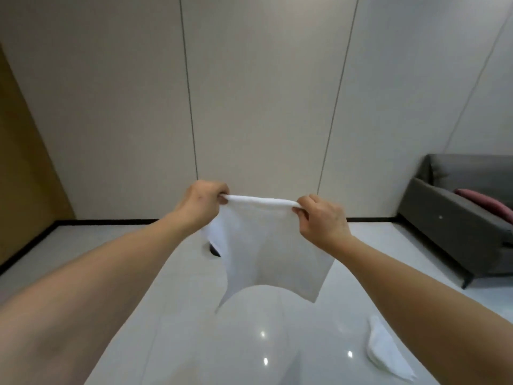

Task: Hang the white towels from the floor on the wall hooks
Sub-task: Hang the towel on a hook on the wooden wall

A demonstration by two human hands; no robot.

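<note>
The left hand [204, 207] and the right hand [322, 218] each pinch one end of the top edge of a white towel [266, 251], fingers curled round the rolled hem. The towel hangs spread between them, raised in front of the wall [261, 93], clear of the floor [194, 343]. A second towel [385, 351] lies crumpled on the floor at lower right. A grey sofa [460, 218] stands to the right

Pale panelled walls [249, 93] with thin dark seams and a black baseboard [111, 221] meet a glossy white floor [249, 343] reflecting ceiling lights, with a brown door [19, 176] at left and a grey sofa [458, 218] holding a pink cushion [485, 204] at right.
</note>
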